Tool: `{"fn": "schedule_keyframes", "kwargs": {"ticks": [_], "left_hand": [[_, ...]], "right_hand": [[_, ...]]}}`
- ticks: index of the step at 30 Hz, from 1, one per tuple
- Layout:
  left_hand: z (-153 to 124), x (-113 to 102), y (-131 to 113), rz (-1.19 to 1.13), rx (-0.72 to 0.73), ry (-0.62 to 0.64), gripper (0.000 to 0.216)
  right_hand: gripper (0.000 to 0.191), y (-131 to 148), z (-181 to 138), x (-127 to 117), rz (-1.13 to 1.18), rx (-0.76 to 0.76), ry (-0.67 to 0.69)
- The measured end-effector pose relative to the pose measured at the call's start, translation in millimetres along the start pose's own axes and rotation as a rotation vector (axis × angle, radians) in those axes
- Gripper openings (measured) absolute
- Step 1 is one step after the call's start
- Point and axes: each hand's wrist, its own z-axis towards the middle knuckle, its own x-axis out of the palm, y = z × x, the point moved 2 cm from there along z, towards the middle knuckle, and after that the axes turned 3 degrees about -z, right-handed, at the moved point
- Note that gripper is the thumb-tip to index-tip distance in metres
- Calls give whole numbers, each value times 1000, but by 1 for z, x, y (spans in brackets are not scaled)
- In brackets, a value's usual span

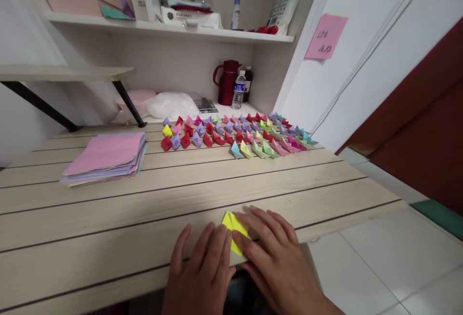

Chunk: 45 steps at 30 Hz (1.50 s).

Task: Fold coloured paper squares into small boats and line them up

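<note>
A small folded yellow paper (pixel 234 228) lies near the front edge of the wooden table (pixel 144 199). My left hand (pixel 202 271) lies flat on its left side, fingers stretched out and pressing the paper. My right hand (pixel 278 257) rests flat on its right side, fingers spread over the fold. Most of the paper is hidden under both hands. Neither hand grips it.
A stack of coloured paper squares (pixel 104 158) sits at the left. Several rows of folded paper boats (pixel 235 134) fill the back of the table. Behind stand a red jug (pixel 227 82), a water bottle (pixel 238 89) and shelves. A pink note (pixel 325 36) hangs on the right wall.
</note>
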Motion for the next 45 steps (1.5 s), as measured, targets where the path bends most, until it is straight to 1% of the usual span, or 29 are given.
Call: {"fn": "schedule_keyframes", "kwargs": {"ticks": [2, 5, 7, 10, 14, 19, 21, 23, 25, 29, 33, 37, 39, 41, 45], "left_hand": [[-1, -1, 3, 9, 32, 0, 33], [-7, -4, 6, -39, 12, -32, 28], [-11, -5, 6, -74, 15, -25, 27], [-11, -7, 7, -128, -4, 4, 30], [-3, -11, 11, -205, -49, 35, 29], [8, -11, 12, -273, -165, 43, 10], [11, -10, 11, -263, -217, 29, 7], [12, -9, 10, -243, -255, 4, 9], [12, -8, 10, -225, -271, -9, 9], [12, -6, 10, -188, -287, 11, 10], [15, -5, 8, -145, -308, 24, 11], [19, -5, 1, -107, -409, 62, 12], [19, -5, -2, -80, -441, 80, 9], [17, -4, -2, -51, -430, 76, 3], [11, -1, 7, -7, -322, 48, 13]], "right_hand": [[35, -1, -1, 0, 45, -20, 17], [39, -4, -8, -2, 157, -17, 37], [39, -5, -12, -2, 203, 0, 54], [32, -4, -15, -2, 227, 37, 67], [27, 0, -10, -3, 221, 90, 20], [16, 4, -3, -2, 212, 195, -1], [12, 5, -2, -2, 217, 234, -7], [10, 7, 1, -1, 222, 267, -18], [9, 8, 3, -1, 226, 296, -19], [8, 10, 9, 1, 186, 346, -1], [7, 10, 11, 3, 127, 354, -3], [7, 9, 10, 5, 109, 367, -4], [9, 9, 9, 5, 104, 361, -12], [17, 9, 10, 4, 109, 324, -23], [38, 10, 16, 1, 126, 246, 23]]}}
